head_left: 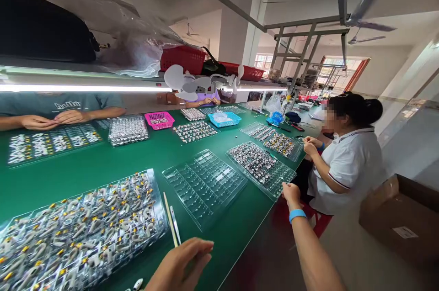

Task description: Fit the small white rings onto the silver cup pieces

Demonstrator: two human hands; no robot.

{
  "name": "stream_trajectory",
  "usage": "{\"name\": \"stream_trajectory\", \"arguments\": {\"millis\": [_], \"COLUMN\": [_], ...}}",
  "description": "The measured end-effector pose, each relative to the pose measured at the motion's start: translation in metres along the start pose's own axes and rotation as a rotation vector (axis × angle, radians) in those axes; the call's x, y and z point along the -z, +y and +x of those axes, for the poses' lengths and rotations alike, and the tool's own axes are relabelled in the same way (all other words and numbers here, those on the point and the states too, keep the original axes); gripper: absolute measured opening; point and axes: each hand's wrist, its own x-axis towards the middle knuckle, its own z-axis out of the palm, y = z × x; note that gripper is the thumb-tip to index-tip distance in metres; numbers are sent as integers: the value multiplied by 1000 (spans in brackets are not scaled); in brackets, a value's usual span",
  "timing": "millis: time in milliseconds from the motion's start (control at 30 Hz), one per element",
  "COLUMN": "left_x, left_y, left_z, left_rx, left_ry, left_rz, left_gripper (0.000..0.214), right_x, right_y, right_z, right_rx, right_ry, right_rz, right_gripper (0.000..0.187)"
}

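Clear, rectangular moulded-plastic tray [280, 184], lying flat and aslant on the green tabletop [236, 223], mostly filled with small silver-and-dark parts [252, 159], bare cells towards its near right end. Left of it, flat too, a second transparent rectangular tray [206, 186] with rows of shallow moulded cells. Just beside that, slim tan stick [169, 215] and slender silver-white tool [174, 224], side by side.

The table [116, 161] was green, the nearest parts [103, 218] grey and orange, the wristband [297, 214] blue, one basket [163, 126] pink, and one shirt [356, 158] white with stripe-edged sleeves.
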Motion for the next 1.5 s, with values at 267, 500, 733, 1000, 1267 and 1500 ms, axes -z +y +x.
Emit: {"name": "stream_trajectory", "arguments": {"millis": [267,500,733,1000,1267,1500], "left_x": [-33,-77,-113,-123,-122,-121], "left_y": [0,-27,-46,-51,-44,-47], "left_z": [115,203,251,282,298,305], "left_rx": [422,721,917,973,995,952], "left_ry": [-77,-39,63,139,129,103], "left_rz": [-604,-835,-1046,-1114,-1011,-939], "left_gripper": [22,21,34,35,35,33], "right_x": [3,26,51,70,69,75], "right_y": [-19,-23,-12,1,1,4], "right_z": [-5,-14,-29,-40,-50,-53], "right_rx": [-7,-28,-13,-58,-111,-39], "right_ry": [-25,-65,-102,-164,-242,-203], "right_rz": [306,524,663,655,643,571], "right_gripper": [31,18,13,19,22,48]}}
